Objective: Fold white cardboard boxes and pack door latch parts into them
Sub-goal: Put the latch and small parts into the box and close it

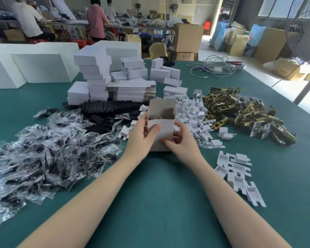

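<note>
From the head view, the white cardboard box (161, 122) stands upright in the middle of the green desk (159, 194), its top flap raised and its mouth facing the person, probably so parts can drop in and be checked. The left hand (141, 135) grips the box's left side, thumb pressed flat on the front panel and fingers curled behind; the right hand (182, 140) pinches the lower right edge, steadying it. Something shiny sits inside, too dim to name. Supplies ring the work spot within reach: bagged parts (48, 145) near left, brass latches (240, 111) far right, white inserts (238, 174) near right, flat box blanks (132, 91) behind.
</note>
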Motion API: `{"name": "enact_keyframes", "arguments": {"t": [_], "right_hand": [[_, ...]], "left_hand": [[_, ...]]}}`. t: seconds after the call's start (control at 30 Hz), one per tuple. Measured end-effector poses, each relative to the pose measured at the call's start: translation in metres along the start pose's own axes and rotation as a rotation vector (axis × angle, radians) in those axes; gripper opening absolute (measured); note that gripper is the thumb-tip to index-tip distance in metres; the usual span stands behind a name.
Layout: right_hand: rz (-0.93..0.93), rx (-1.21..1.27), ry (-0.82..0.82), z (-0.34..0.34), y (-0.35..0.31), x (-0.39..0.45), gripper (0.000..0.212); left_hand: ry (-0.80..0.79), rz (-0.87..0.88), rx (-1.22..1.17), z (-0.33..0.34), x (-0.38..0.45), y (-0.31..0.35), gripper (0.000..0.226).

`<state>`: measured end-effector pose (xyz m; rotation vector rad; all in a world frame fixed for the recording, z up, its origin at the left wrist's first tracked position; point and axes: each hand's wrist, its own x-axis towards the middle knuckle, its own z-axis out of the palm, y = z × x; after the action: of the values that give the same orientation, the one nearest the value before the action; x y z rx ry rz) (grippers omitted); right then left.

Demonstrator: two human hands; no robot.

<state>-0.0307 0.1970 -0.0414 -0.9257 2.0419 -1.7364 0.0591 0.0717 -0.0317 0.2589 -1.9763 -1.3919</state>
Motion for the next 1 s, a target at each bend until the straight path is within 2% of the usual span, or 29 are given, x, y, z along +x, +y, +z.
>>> {"name": "enact_keyframes", "arguments": {"t": [0.07, 0.13, 0.2, 0.27, 0.3, 0.43, 0.6, 0.7, 0.77, 0.83, 0.9, 1.0], "right_hand": [[-0.046, 0.003, 0.061, 0.000, -0.008, 0.002, 0.061], [-0.113, 0.057, 0.128, 0.003, -0.015, 0.005, 0.052], [-0.190, 0.040, 0.202, 0.009, -0.019, 0.006, 0.040], [-0.257, 0.008, 0.259, 0.014, -0.018, 0.005, 0.037], [-0.285, -0.007, 0.277, 0.016, -0.016, 0.003, 0.037], [-0.388, -0.073, 0.305, 0.017, -0.011, -0.002, 0.031], [-0.385, -0.081, 0.289, 0.012, -0.013, 0.000, 0.019], [-0.334, -0.022, 0.309, 0.012, -0.019, 0.003, 0.019], [-0.269, 0.117, 0.278, 0.011, -0.025, 0.005, 0.018], [-0.239, 0.245, 0.230, 0.009, -0.029, 0.006, 0.037], [-0.234, 0.261, 0.201, 0.006, -0.032, 0.006, 0.049], [-0.254, 0.220, 0.203, 0.006, -0.033, 0.008, 0.034]], "left_hand": [[0.022, 0.074, 0.080, -0.001, 0.000, -0.002, 0.038], [0.024, 0.093, 0.095, -0.004, -0.003, -0.006, 0.039], [0.031, 0.084, 0.078, -0.005, -0.006, -0.010, 0.051], [0.059, 0.101, 0.076, -0.005, -0.008, -0.012, 0.066], [0.066, 0.124, 0.080, -0.005, -0.009, -0.013, 0.066], [0.104, 0.210, 0.150, -0.006, -0.005, -0.012, 0.038], [0.082, 0.313, 0.213, -0.007, -0.001, -0.008, 0.023], [0.091, 0.266, 0.162, -0.003, 0.000, -0.002, 0.022], [0.132, 0.211, 0.094, -0.002, 0.002, 0.003, 0.015], [0.155, 0.143, 0.019, -0.002, 0.004, 0.009, 0.019], [0.161, 0.101, -0.079, -0.001, 0.003, 0.014, 0.023], [0.148, 0.044, -0.236, -0.004, 0.001, 0.017, 0.042]]}}
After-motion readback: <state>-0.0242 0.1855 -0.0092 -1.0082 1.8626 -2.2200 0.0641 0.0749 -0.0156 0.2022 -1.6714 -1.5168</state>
